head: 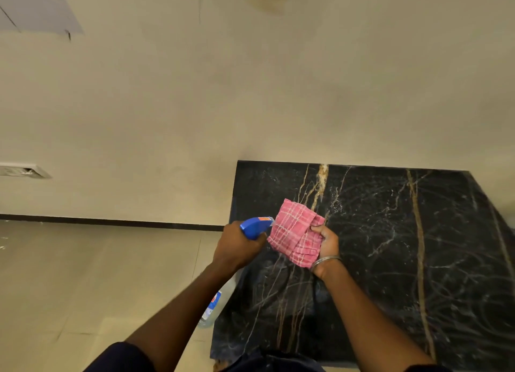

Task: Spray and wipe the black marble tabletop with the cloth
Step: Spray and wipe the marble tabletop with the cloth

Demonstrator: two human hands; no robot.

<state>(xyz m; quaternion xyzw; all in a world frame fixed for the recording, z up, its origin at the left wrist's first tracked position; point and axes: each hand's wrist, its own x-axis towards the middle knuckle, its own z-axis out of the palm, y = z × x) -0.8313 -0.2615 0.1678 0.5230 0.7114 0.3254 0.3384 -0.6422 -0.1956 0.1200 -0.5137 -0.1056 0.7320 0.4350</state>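
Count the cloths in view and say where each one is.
1. The pink checked cloth is bunched in the right hand, held above the black marble tabletop, right at the nozzle of the blue spray bottle gripped by the left hand. None other shows.

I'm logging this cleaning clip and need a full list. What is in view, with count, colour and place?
Tabletop: one, black marble with gold and white veins, lower right, against the wall.
Cloth: one, pink checked, folded, held above the tabletop's left part.
Spray bottle: one, blue trigger head, clear body with a blue label hanging below the forearm, nozzle right beside the cloth.
Wall: one, beige, behind the tabletop.
Floor: beige tiles, lower left.
Wall plate: one, white, left edge.
Bracelet: one, silver, right wrist.
Left hand: grips the spray bottle.
Right hand: holds the cloth.
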